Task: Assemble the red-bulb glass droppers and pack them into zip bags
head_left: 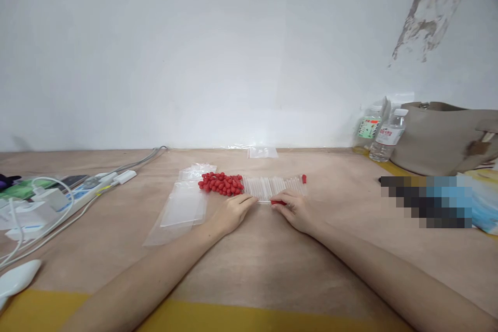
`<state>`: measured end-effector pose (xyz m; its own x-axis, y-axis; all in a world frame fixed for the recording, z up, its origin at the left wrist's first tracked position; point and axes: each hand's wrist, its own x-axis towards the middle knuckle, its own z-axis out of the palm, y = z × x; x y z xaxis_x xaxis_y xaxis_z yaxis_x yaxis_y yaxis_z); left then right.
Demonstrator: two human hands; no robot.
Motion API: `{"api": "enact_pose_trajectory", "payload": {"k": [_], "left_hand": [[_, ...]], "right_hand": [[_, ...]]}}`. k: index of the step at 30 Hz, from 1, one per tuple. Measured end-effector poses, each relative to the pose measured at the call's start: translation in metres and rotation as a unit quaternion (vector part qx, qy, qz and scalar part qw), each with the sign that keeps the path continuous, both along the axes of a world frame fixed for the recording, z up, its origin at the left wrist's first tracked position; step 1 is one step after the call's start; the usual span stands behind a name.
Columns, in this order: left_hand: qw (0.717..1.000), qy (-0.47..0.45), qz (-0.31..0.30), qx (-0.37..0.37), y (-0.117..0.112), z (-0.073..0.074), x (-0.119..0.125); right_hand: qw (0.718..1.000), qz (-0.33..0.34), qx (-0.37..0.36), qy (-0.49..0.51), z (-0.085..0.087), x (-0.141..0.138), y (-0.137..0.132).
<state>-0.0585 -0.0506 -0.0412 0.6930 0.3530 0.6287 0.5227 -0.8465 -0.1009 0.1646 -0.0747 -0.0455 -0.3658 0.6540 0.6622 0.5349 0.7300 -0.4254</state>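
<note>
Several thin clear tubes lie side by side on the table in front of my hands. To their left is a pile of red rubber bulbs, and a single red bulb sits at their right end. My left hand is closed at the near edge of the tubes, its fingertips on what looks like one clear tube lying crosswise between my hands. In my right hand, thumb and fingers pinch a red rubber bulb at the end of that tube. My fingers partly hide both.
Clear plastic bags lie left of the bulbs. Further left are a power strip with cables and a white spoon-like object. Two bottles and a beige bag stand at right by the wall; a small clear bag lies at the back.
</note>
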Motion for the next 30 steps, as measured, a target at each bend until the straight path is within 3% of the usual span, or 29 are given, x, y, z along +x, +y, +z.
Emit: {"api": "enact_pose_trajectory", "payload": {"k": [9,20,30], "left_hand": [[0.999,-0.008,-0.043,0.032,0.0001,0.0005,-0.0002],[0.994,0.079,-0.038,0.066,-0.0059,0.0064,0.0028],[1.000,-0.001,-0.014,0.026,-0.0029,0.0008,0.0046]], "right_hand": [[0.999,0.030,-0.011,0.020,-0.0025,-0.0035,-0.0014],[0.997,0.044,0.021,-0.052,-0.0010,-0.0008,-0.0063],[0.997,0.012,0.043,-0.069,0.0008,0.0003,0.0012]]}}
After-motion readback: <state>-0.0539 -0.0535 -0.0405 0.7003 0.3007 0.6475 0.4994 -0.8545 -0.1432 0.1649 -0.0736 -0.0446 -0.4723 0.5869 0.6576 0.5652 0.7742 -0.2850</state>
